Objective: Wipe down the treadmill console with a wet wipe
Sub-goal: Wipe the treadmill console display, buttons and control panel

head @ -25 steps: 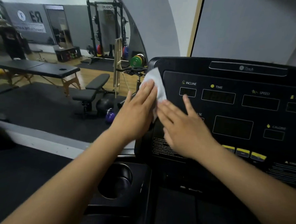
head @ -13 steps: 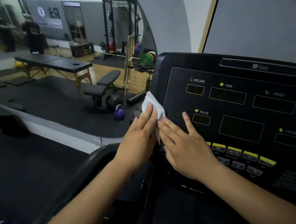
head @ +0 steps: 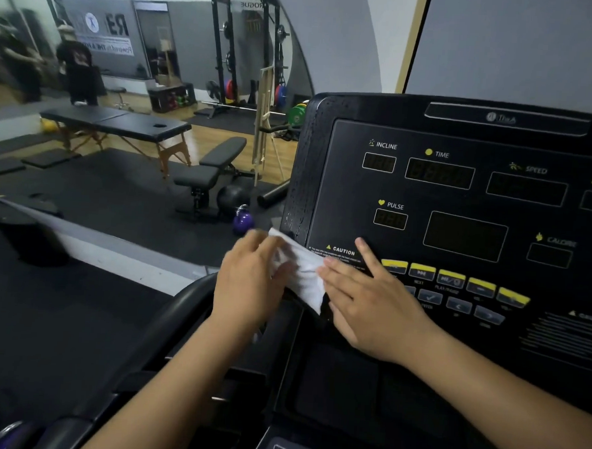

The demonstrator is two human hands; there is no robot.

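The black treadmill console [head: 460, 198] fills the right half of the view, with dark displays labelled INCLINE, TIME, SPEED, PULSE and a row of yellow buttons [head: 453, 279]. A white wet wipe [head: 300, 271] is stretched across the console's lower left corner, by the CAUTION label. My left hand [head: 250, 283] grips the wipe's left end, just off the console's edge. My right hand [head: 369, 303] lies flat with spread fingers, pressing the wipe's right end against the panel. A wet sheen shows on the console's left border.
The treadmill's black handrail [head: 177, 307] curves below my left arm. To the left lies a gym floor with a weight bench [head: 208, 175], a purple kettlebell [head: 242, 219], a massage table [head: 121, 126] and a squat rack [head: 249, 50]. People stand at the far left.
Both hands have slid the wipe down the console's left edge, from beside the INCLINE display to the bottom corner. The wipe is now spread wider between the hands.
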